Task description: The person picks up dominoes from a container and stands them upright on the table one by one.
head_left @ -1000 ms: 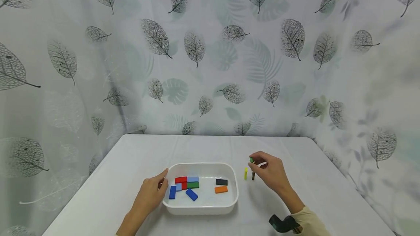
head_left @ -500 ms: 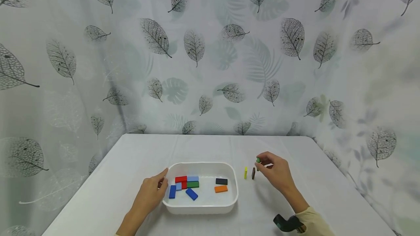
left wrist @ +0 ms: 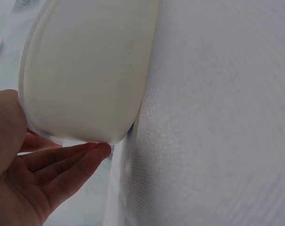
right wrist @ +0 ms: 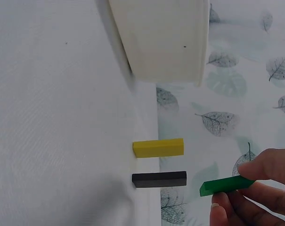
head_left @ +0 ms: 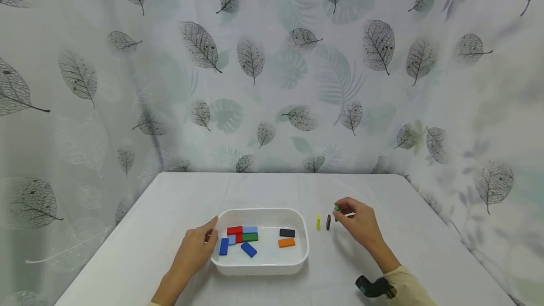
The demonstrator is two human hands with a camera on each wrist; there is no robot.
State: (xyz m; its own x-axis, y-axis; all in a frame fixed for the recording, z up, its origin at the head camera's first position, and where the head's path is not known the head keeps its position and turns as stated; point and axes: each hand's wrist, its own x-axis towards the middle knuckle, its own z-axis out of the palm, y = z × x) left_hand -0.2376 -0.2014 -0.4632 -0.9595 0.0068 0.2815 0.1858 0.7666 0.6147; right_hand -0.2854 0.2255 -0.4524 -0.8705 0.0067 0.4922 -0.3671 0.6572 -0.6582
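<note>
My right hand [head_left: 359, 223] pinches a green block [right wrist: 227, 184] between thumb and fingers, holding it above the table, to the right of two standing blocks. Of those, the yellow one [right wrist: 158, 148] is nearer the white plastic tub [head_left: 259, 270], and the dark brown one [right wrist: 159, 179] stands between it and the green block. At the tub's left end, my left hand [head_left: 193, 249] rests with fairly straight fingers against the outer wall, as the left wrist view shows. Inside the tub lie red [head_left: 234, 230], blue [head_left: 248, 249], light blue, green, black [head_left: 287, 233] and orange [head_left: 286, 242] blocks.
A white cloth-like surface covers the table [head_left: 352, 268]. Leaf-printed curtains [head_left: 272, 60] hang behind it and on both sides. A black wrist-worn device [head_left: 371, 288] sits by the right sleeve.
My right hand has shifted to the right with the green block, from above the brown block to beside it, and then slightly farther. The left hand stays at the tub.
</note>
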